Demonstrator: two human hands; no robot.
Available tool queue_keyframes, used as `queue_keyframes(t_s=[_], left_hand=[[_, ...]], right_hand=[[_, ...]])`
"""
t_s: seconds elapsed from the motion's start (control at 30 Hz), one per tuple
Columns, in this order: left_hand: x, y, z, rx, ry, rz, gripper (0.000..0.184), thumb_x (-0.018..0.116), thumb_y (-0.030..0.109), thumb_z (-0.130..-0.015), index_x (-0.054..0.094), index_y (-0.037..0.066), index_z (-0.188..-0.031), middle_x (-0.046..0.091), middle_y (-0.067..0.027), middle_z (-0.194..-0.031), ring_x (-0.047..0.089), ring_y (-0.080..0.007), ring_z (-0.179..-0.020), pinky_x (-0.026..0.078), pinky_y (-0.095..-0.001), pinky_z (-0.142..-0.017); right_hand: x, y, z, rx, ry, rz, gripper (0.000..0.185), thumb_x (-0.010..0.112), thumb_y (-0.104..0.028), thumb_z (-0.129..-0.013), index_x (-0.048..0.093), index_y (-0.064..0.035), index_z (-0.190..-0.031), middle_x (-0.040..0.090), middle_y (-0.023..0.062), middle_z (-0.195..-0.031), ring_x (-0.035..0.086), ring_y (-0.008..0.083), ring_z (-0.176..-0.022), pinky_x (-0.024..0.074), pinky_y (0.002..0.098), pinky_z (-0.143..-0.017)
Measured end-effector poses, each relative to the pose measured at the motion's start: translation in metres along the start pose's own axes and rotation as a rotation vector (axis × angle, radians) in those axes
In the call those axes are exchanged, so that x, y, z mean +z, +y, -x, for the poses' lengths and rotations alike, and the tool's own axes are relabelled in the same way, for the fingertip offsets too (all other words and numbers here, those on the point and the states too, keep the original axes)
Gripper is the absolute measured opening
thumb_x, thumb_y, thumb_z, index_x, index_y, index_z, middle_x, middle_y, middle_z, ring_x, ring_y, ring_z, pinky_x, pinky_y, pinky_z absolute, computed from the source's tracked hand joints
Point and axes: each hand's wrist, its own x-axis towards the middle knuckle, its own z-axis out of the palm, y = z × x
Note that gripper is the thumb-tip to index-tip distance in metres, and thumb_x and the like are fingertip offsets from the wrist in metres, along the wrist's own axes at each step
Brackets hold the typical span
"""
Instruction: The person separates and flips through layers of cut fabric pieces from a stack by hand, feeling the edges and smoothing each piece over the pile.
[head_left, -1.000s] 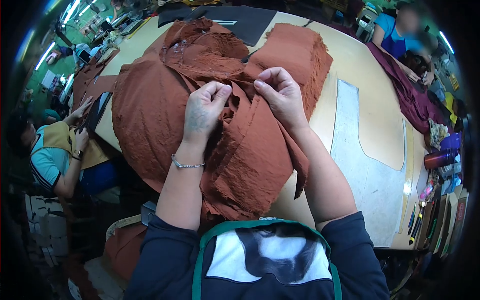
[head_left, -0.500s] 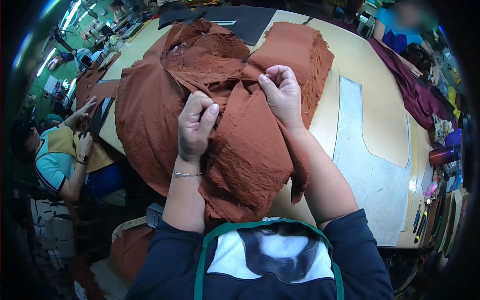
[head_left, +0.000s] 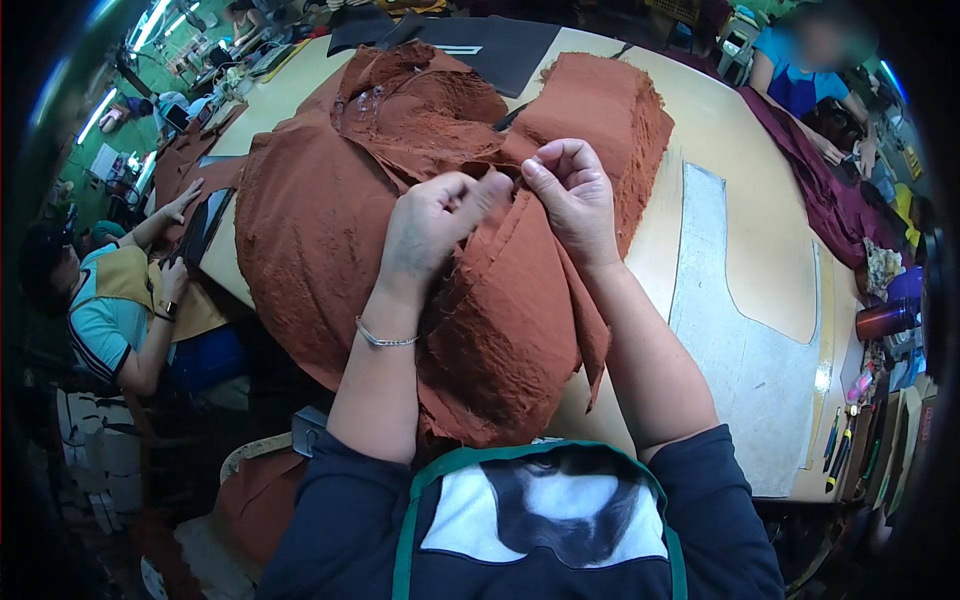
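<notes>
Rust-brown fabric (head_left: pixel 500 340) with frayed edges hangs from my hands over the front of the table and toward my apron. My left hand (head_left: pixel 440 220) is closed on its upper edge, the thumb smeared by motion. Close beside it, my right hand (head_left: pixel 572 195) pinches the same edge between thumb and fingers. More of the rust-brown cloth lies bunched to the left, its gathered upper part (head_left: pixel 420 105) showing loose threads. Behind my right hand stands a thick folded stack of rust-brown fabric (head_left: pixel 590 100) with a ragged side.
A pale pattern template (head_left: pixel 740 350) lies on the table at right, with cutters (head_left: pixel 842 450) near its corner. Dark cloth (head_left: pixel 500 50) lies at the back. Maroon cloth (head_left: pixel 800 160) is by a co-worker (head_left: pixel 800 60); another co-worker (head_left: pixel 120 300) sits at left.
My left hand has moved right and up along the fabric edge, close to my right hand. The right hand has shifted only slightly, and the hanging cloth has turned a little.
</notes>
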Motion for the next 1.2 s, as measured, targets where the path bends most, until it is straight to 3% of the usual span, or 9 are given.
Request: queue_keyframes(t_s=[0.1,0.3,0.4,0.5,0.67,0.7,0.83,0.97,1.2], left_hand=[[-0.003,0.009,0.001,-0.035,-0.107,-0.06,0.021,0.062,0.014,-0.08,0.057,-0.002,-0.067,0.046,0.002,-0.067,0.04,-0.0046,-0.062,0.033,-0.0203,-0.058],[-0.007,0.001,0.015,0.204,-0.051,0.054,0.03,0.063,0.011,-0.073,0.043,0.0,-0.054,0.039,0.0007,-0.065,0.036,-0.0081,-0.063,0.03,-0.022,-0.059],[-0.016,-0.017,0.018,0.267,-0.009,0.412,0.025,0.06,0.007,-0.066,0.04,0.002,-0.052,0.038,-0.0011,-0.068,0.036,-0.0112,-0.067,0.031,-0.0235,-0.064],[-0.013,-0.012,0.018,0.352,0.039,0.323,0.021,0.056,0.006,-0.064,0.04,0.002,-0.05,0.043,-0.005,-0.074,0.042,-0.0132,-0.076,0.034,-0.0273,-0.072],[-0.005,-0.007,0.012,0.059,0.022,0.403,0.007,0.05,0.004,-0.08,0.048,0.003,-0.073,0.047,0.0003,-0.075,0.043,-0.0059,-0.068,0.037,-0.0207,-0.064],[0.001,-0.008,0.007,0.069,0.061,0.396,0.007,0.049,0.004,-0.084,0.052,0.002,-0.09,0.045,0.0045,-0.068,0.039,-0.0018,-0.06,0.034,-0.0158,-0.057],[0.002,-0.001,0.01,0.075,0.008,0.162,0.032,0.055,0.002,-0.082,0.052,0.003,-0.114,0.043,0.0066,-0.06,0.04,-0.0009,-0.056,0.034,-0.0148,-0.053],[0.011,-0.01,0.011,0.131,0.125,0.142,0.02,0.064,0.004,-0.077,0.061,0.001,-0.096,0.056,0.0014,-0.069,0.048,-0.0027,-0.061,0.041,-0.0185,-0.053],[0.011,-0.008,0.009,0.249,0.089,-0.018,0.014,0.065,-0.002,-0.072,0.062,0.002,-0.086,0.054,-0.003,-0.069,0.052,-0.0093,-0.062,0.042,-0.0215,-0.055]], right_hand=[[0.001,-0.001,0.0,0.007,0.002,-0.002,0.013,0.057,0.0,-0.081,0.047,-0.0042,-0.088,0.051,-0.001,-0.078,0.05,0.0043,-0.07,0.0437,0.018,-0.064],[0.007,-0.002,0.002,-0.011,0.153,0.01,0.015,0.056,0.001,-0.081,0.044,-0.0052,-0.088,0.049,-0.0009,-0.076,0.049,0.0042,-0.069,0.0419,0.0176,-0.062],[0.004,0.01,-0.003,-0.076,0.22,0.073,0.016,0.056,0.001,-0.081,0.042,-0.0054,-0.088,0.048,-0.0007,-0.075,0.047,0.0042,-0.066,0.0407,0.0179,-0.06],[0.006,0.011,-0.002,-0.099,0.236,0.021,0.015,0.057,0.0,-0.081,0.045,-0.0043,-0.088,0.048,-0.0015,-0.074,0.045,0.0042,-0.064,0.0401,0.0177,-0.059],[0.002,-0.018,-0.001,0.041,-0.018,0.346,0.019,0.064,-0.004,-0.077,0.051,-0.0029,-0.09,0.052,-0.0024,-0.071,0.048,0.0043,-0.065,0.0415,0.0185,-0.06],[0.003,-0.023,0.002,0.041,-0.061,0.427,0.02,0.066,-0.005,-0.076,0.053,-0.0027,-0.09,0.052,-0.0025,-0.071,0.048,0.0042,-0.065,0.0419,0.0187,-0.06],[0.011,-0.036,0.012,0.058,-0.138,0.458,0.025,0.07,-0.008,-0.073,0.053,-0.0024,-0.091,0.053,-0.0014,-0.07,0.049,0.0035,-0.066,0.0436,0.0186,-0.06],[0.008,-0.028,0.009,0.12,-0.08,0.135,0.022,0.067,-0.002,-0.074,0.051,-0.0004,-0.09,0.052,-0.0003,-0.069,0.051,0.0042,-0.064,0.046,0.0167,-0.06],[0.001,-0.027,0.004,0.326,-0.046,-0.184,0.023,0.062,0.002,-0.077,0.048,0.001,-0.095,0.055,0.0028,-0.072,0.055,0.0068,-0.066,0.0477,0.0185,-0.061]])
